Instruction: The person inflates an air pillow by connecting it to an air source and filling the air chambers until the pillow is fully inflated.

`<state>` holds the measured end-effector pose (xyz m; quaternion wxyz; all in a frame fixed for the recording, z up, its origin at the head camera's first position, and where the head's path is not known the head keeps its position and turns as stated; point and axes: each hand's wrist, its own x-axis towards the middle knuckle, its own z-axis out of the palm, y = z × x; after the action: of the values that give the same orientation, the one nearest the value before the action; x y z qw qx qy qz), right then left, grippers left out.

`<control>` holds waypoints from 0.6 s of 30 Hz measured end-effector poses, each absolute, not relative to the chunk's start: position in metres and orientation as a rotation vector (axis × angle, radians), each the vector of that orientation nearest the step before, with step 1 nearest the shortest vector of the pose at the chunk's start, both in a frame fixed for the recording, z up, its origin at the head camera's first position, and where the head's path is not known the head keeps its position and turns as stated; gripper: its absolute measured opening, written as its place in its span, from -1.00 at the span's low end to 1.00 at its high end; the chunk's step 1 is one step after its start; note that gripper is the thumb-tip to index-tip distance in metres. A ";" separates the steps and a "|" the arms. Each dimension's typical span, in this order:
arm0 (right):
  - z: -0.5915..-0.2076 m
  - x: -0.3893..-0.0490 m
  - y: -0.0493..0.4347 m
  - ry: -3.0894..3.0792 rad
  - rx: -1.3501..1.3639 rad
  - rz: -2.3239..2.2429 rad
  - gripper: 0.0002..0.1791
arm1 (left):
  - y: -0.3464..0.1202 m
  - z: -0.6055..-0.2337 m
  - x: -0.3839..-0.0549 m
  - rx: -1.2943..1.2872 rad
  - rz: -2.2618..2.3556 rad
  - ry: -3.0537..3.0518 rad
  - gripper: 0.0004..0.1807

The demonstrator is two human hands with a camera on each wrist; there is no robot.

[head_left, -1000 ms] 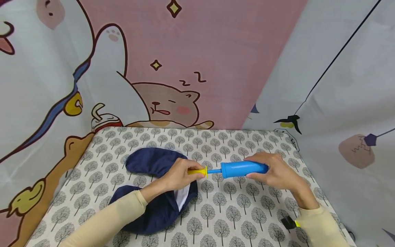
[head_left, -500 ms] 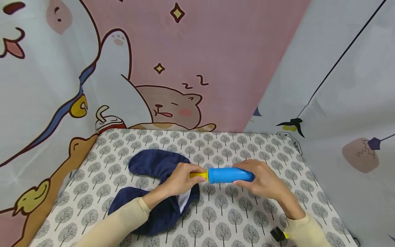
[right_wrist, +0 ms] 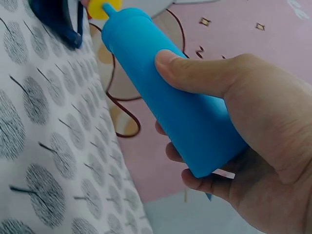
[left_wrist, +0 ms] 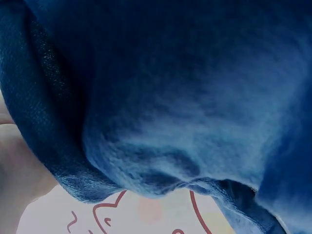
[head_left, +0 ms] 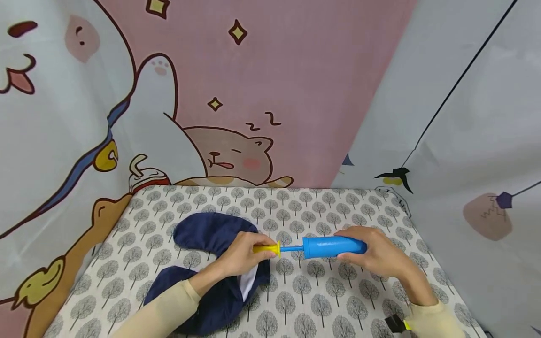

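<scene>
A blue hand air pump (head_left: 327, 247) lies level between my two hands, above the table. My left hand (head_left: 241, 256) pinches its yellow handle (head_left: 275, 249), and a short length of thin blue rod shows between handle and barrel. My right hand (head_left: 378, 253) grips the barrel's far end; in the right wrist view the thumb (right_wrist: 170, 63) presses one side and fingers curl round the other. The pump's nozzle end is hidden in the right palm. Under my left hand and forearm lies a navy U-shaped neck pillow (head_left: 207, 230) with a white patch; its fabric (left_wrist: 195, 97) fills most of the left wrist view.
A white cloth with grey tree prints (head_left: 296, 305) covers the table. Cartoon-printed curtains (head_left: 296, 94) rise behind it and along both sides. A small black object with a yellow strip (head_left: 396, 323) sits at the right sleeve's cuff.
From one second to half a second ago, the barrel moved left onto the yellow handle, hiding the rod. Now it is back to the right with the rod showing. The pillow stays put.
</scene>
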<state>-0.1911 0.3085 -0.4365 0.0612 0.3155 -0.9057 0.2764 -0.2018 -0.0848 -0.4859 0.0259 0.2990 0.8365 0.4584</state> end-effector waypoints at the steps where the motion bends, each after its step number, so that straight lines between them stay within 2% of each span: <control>1: -0.436 -0.191 0.311 -2.737 0.949 0.839 -0.48 | -0.085 -0.485 -0.202 0.929 1.415 2.590 -0.80; 8: -0.432 -0.193 0.313 -2.708 1.001 0.823 -0.50 | -0.080 -0.476 -0.201 1.003 1.354 2.601 -0.82; 18: -0.435 -0.192 0.283 -2.631 1.020 0.781 -0.46 | -0.078 -0.466 -0.198 1.002 1.349 2.637 -0.82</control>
<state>-0.1922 0.2827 -0.4351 0.1065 0.3464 -0.8935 0.2652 -0.1978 -0.0783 -0.4663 0.0074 0.3204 0.8432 0.4316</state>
